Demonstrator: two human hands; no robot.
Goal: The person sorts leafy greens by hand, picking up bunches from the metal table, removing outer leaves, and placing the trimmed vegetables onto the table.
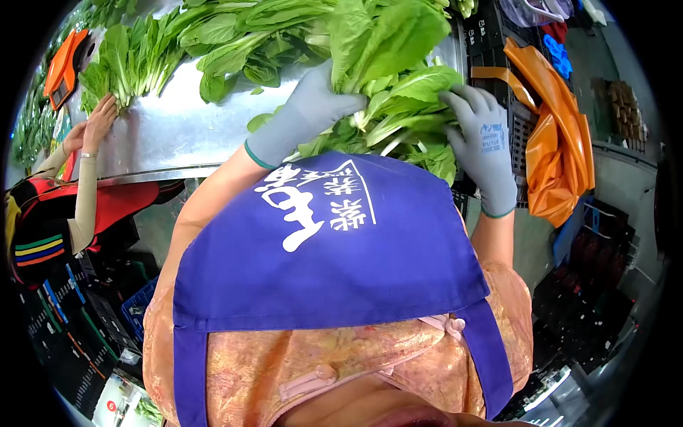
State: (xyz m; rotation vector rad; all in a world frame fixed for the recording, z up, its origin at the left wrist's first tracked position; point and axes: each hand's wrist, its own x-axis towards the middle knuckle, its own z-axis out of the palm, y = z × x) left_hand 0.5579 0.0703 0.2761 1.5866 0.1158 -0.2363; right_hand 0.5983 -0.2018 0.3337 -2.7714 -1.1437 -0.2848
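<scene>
Both my hands wear grey gloves. My left hand point(313, 107) is closed around the base of a bunch of leafy greens point(388, 46), whose broad leaves point up and away. My right hand point(485, 139) curls its fingers over the right side of a second clump of leafy greens point(409, 107), which lies against my apron at the table's near edge. Its thumb is beside the leaves, and part of its grip is hidden by them.
A shiny metal table point(178, 117) carries more greens point(235, 43) along its far side. At left, a co-worker's hands point(99, 128) touch greens near an orange tool point(65, 67). To the right, an orange plastic sheet point(558, 142) hangs over black crates point(491, 43).
</scene>
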